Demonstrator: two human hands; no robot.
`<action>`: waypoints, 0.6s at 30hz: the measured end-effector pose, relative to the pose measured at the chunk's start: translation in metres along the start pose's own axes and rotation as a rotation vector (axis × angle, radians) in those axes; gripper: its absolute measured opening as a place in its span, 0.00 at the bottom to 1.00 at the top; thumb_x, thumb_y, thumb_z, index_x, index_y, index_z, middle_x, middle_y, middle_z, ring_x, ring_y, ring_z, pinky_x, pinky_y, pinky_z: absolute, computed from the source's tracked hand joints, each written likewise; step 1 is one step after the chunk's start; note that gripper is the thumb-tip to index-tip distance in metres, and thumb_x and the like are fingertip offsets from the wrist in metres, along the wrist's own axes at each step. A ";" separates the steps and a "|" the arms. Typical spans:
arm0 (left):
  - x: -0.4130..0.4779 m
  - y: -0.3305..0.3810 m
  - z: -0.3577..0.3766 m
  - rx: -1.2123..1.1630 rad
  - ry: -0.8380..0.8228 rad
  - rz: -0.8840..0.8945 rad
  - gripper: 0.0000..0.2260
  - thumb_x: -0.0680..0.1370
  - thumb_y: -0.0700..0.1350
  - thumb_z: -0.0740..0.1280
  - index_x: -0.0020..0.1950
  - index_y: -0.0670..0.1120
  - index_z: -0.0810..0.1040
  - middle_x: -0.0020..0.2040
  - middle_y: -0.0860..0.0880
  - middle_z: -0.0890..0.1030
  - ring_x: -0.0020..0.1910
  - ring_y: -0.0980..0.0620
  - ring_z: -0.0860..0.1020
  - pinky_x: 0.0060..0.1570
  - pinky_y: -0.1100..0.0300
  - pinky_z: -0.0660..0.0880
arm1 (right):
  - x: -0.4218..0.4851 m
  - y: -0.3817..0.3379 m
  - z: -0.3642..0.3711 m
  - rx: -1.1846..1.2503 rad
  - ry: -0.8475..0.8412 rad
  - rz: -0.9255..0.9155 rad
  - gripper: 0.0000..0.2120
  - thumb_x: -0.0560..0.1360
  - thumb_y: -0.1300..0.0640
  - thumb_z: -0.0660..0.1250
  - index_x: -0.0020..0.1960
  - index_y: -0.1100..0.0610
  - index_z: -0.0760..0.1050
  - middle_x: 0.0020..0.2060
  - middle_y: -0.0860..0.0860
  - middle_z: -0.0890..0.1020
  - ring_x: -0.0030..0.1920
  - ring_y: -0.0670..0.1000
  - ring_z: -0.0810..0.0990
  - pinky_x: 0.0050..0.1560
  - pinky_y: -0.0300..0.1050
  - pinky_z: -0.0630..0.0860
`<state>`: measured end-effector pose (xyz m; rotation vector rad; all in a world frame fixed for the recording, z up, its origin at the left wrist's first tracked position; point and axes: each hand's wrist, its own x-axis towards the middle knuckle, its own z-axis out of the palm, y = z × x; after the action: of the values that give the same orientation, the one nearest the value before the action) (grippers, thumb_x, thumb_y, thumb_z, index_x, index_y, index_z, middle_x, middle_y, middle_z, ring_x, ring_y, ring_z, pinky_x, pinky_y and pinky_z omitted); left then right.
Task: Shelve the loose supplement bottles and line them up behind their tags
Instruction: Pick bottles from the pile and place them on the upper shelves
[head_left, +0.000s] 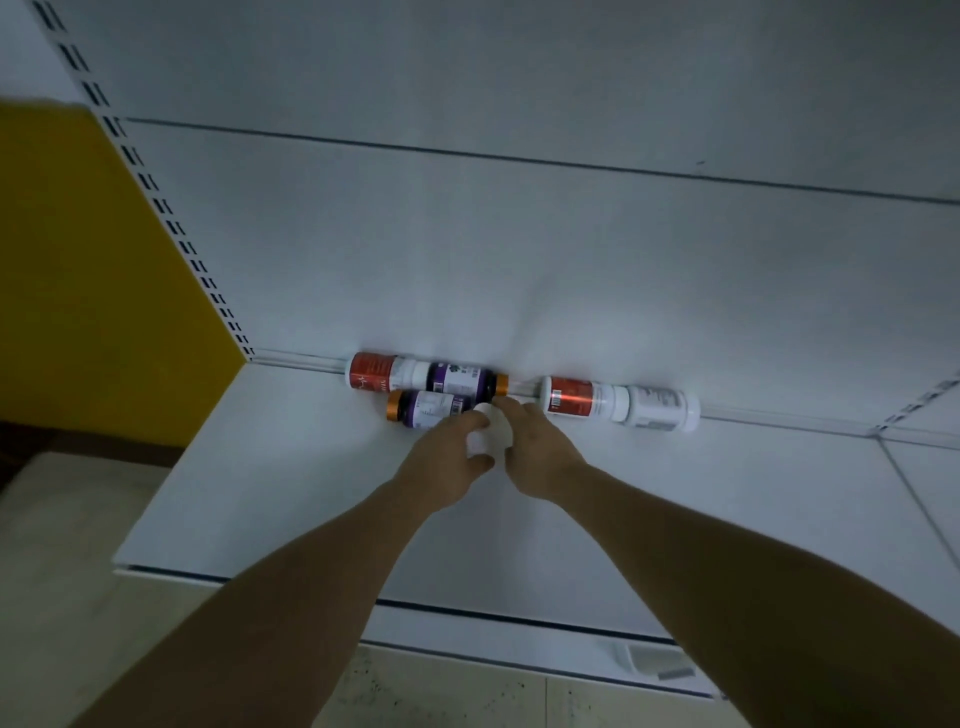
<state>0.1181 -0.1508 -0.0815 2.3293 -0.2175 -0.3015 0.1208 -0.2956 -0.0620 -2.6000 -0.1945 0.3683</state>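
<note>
Two bare forearms (322, 587) extended from the bottom edge over the white shelf (260, 493) to a plain white bottle (487, 434) near the back, just in front of the other bottles. The left grip (441, 460) was clamped on it, fingers over the top and thumb underneath. The right grip (543, 454) was apart, fingers stretched forward along the bottle's far side and holding nothing.

The step looked like standing this bottle up. To do it well, the left grip would tip it onto its base without nudging the front purple bottle (428, 408), which lay right against it, while the right steadied the neighbours. Then the label would be turned forward and the bottle set squarely behind its tag. The five other bottles lay on their sides, so most of the task seemed left to do.

Behind, the back purple bottle (460, 378) and the left red bottle (371, 371) lay end to end along the back panel (519, 260). To the right lay the right red bottle (571, 397) and a white-labelled bottle (657, 408), also end to end.

No brand could be read — only a barcode on the right red bottle and pale blocks of print on the purple labels, all blurred. A small grey tag piece (660, 665) sat on the front rail, its writing illegible
</note>
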 end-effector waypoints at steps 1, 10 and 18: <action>-0.001 -0.001 0.003 -0.004 0.034 0.001 0.19 0.75 0.43 0.70 0.65 0.46 0.72 0.61 0.47 0.76 0.59 0.48 0.75 0.61 0.55 0.72 | 0.004 0.001 -0.001 -0.020 -0.026 -0.011 0.33 0.77 0.63 0.62 0.77 0.50 0.52 0.68 0.56 0.66 0.62 0.57 0.73 0.61 0.49 0.73; -0.050 0.013 -0.037 -0.834 0.285 -0.513 0.01 0.76 0.37 0.66 0.45 0.40 0.75 0.44 0.42 0.78 0.41 0.47 0.77 0.43 0.58 0.74 | 0.003 -0.012 0.005 0.270 0.041 0.029 0.14 0.76 0.50 0.66 0.59 0.53 0.72 0.52 0.49 0.78 0.51 0.51 0.77 0.46 0.41 0.73; -0.157 0.094 -0.096 -1.414 0.171 -0.378 0.19 0.78 0.30 0.56 0.62 0.49 0.74 0.58 0.42 0.76 0.52 0.41 0.79 0.44 0.53 0.81 | -0.143 -0.099 -0.070 1.462 0.159 0.336 0.16 0.79 0.61 0.54 0.61 0.55 0.77 0.46 0.55 0.77 0.43 0.55 0.77 0.47 0.49 0.77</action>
<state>-0.0117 -0.1121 0.0751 0.9536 0.4203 -0.2875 -0.0020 -0.2716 0.0786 -1.1790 0.4320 0.2476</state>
